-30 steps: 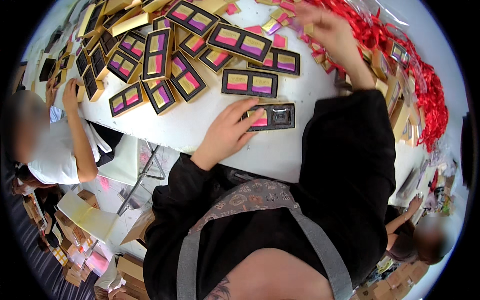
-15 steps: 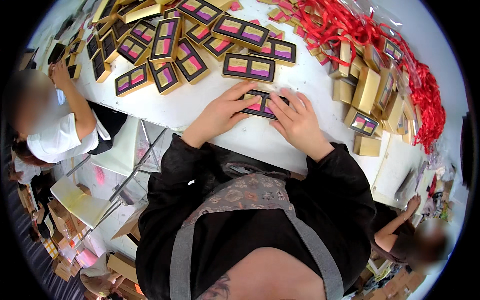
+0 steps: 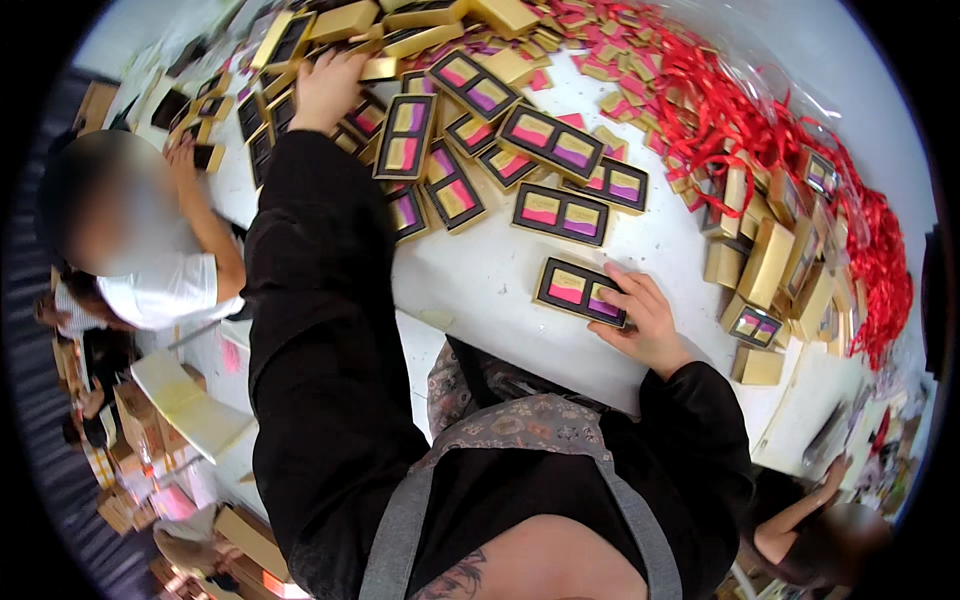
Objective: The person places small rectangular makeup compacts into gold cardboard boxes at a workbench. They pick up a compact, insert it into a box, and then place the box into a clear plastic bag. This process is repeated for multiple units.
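Note:
My left hand (image 3: 328,92) reaches to the far left, its fingers stretched over the pile of gold boxes; what lies under the fingertips is hidden. Beside those fingers are gold boxes with black inner trays (image 3: 287,38). Near the table's front edge lies a gold box (image 3: 572,288) with a black two-compartment insert, holding one pink-and-gold and one purple-and-gold packet. Around its right end my right hand (image 3: 648,322) is closed, fingers covering part of the purple packet. Just beyond it rests a similar filled box (image 3: 560,213).
More filled boxes (image 3: 552,138) overlap across the table. Loose pink and gold packets (image 3: 600,70) lie at the back. Red ribbons (image 3: 880,290) heap at the right, beside stacked gold boxes (image 3: 768,262). One person (image 3: 160,285) works at the left, another (image 3: 790,535) at the lower right.
My left hand has left the near box and moved far left onto the pile. My right hand has shifted to that box's right end. The whole view has swung, moving the table rightward and down.

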A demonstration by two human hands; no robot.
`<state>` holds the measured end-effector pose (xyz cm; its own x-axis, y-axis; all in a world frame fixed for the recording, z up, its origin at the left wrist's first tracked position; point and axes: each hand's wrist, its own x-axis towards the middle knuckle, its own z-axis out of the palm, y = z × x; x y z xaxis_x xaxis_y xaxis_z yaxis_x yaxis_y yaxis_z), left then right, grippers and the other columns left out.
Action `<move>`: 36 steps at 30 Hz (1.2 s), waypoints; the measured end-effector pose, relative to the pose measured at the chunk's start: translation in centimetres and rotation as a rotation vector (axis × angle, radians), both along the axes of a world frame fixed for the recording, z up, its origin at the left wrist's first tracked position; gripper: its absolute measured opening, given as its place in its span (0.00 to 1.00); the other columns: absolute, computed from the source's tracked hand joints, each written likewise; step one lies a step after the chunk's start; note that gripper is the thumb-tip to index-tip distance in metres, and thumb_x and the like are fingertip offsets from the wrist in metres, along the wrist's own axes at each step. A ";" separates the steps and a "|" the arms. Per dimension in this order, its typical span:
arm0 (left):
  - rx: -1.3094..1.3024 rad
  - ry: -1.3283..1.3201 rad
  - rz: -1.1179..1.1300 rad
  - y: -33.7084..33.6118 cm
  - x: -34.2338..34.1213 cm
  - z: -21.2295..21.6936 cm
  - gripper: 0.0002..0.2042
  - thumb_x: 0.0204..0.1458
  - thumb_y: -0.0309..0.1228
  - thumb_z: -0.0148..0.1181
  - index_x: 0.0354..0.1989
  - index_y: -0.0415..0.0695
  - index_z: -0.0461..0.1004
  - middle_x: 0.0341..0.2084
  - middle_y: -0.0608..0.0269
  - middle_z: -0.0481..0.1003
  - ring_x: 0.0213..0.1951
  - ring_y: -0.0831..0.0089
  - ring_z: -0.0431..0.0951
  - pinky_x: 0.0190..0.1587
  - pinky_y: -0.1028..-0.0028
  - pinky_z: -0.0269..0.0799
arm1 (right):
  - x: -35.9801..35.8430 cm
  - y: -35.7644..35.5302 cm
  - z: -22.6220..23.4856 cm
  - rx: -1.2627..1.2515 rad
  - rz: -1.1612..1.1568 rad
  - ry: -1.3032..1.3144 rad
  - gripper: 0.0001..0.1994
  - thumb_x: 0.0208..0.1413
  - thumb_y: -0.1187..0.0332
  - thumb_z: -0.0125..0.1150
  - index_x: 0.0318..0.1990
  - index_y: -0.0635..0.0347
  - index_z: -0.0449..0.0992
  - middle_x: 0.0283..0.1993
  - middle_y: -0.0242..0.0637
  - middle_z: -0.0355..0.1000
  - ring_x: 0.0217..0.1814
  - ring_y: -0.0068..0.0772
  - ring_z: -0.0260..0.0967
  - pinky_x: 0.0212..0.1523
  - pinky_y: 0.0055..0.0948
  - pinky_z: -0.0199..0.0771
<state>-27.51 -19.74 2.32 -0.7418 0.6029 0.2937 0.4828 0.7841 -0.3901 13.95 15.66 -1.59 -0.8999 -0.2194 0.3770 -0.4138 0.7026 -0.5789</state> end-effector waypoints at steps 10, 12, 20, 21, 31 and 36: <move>0.650 -0.719 -0.450 7.2 20.0 8.4 0.23 0.46 0.22 0.61 0.55 0.45 0.74 0.45 0.56 0.75 0.46 0.61 0.76 0.51 0.69 0.71 | -10.7 -0.9 2.8 0.149 -0.203 0.334 0.17 0.45 0.64 0.70 0.43 0.58 0.78 0.55 0.39 0.72 0.52 0.43 0.68 0.52 0.41 0.71; 0.443 -0.981 -0.451 8.4 24.3 6.3 0.24 0.43 0.28 0.66 0.53 0.52 0.76 0.45 0.60 0.75 0.44 0.60 0.76 0.46 0.67 0.74 | -12.9 0.5 2.9 0.124 -0.293 0.301 0.15 0.47 0.64 0.67 0.44 0.58 0.79 0.52 0.39 0.74 0.50 0.42 0.68 0.53 0.42 0.69; 0.554 -0.717 -0.580 13.2 31.2 -1.5 0.34 0.41 0.36 0.70 0.61 0.46 0.67 0.54 0.52 0.67 0.53 0.52 0.69 0.50 0.60 0.70 | -23.2 8.5 -1.7 0.410 -0.398 0.103 0.14 0.53 0.62 0.62 0.46 0.53 0.81 0.42 0.37 0.76 0.51 0.45 0.69 0.52 0.37 0.70; 0.568 -0.735 -0.594 13.2 31.6 -1.2 0.37 0.40 0.37 0.70 0.62 0.44 0.65 0.55 0.50 0.66 0.54 0.50 0.67 0.52 0.58 0.69 | -22.9 8.6 -1.7 0.373 -0.452 0.136 0.14 0.53 0.62 0.62 0.46 0.53 0.81 0.41 0.37 0.76 0.51 0.45 0.69 0.51 0.37 0.71; 0.889 -0.914 -0.530 13.8 31.5 -4.9 0.52 0.32 0.31 0.77 0.68 0.41 0.51 0.49 0.51 0.69 0.51 0.53 0.71 0.53 0.62 0.68 | -2.3 -3.2 2.7 0.302 -0.144 0.184 0.19 0.49 0.69 0.61 0.51 0.62 0.74 0.40 0.36 0.75 0.35 0.32 0.68 0.37 0.35 0.73; 0.888 -0.849 -0.541 14.1 31.6 -5.8 0.47 0.34 0.34 0.76 0.66 0.40 0.56 0.53 0.50 0.69 0.52 0.53 0.70 0.53 0.62 0.68 | -0.9 -5.1 2.7 0.457 -0.116 -0.059 0.32 0.48 0.52 0.64 0.57 0.66 0.69 0.66 0.45 0.61 0.67 0.42 0.57 0.62 0.47 0.59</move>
<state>4.12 -5.62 -3.44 -0.6189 0.7232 0.3065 0.6476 0.2490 0.7201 13.06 10.57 1.09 -0.9452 -0.2473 0.2130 -0.2930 0.9305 -0.2199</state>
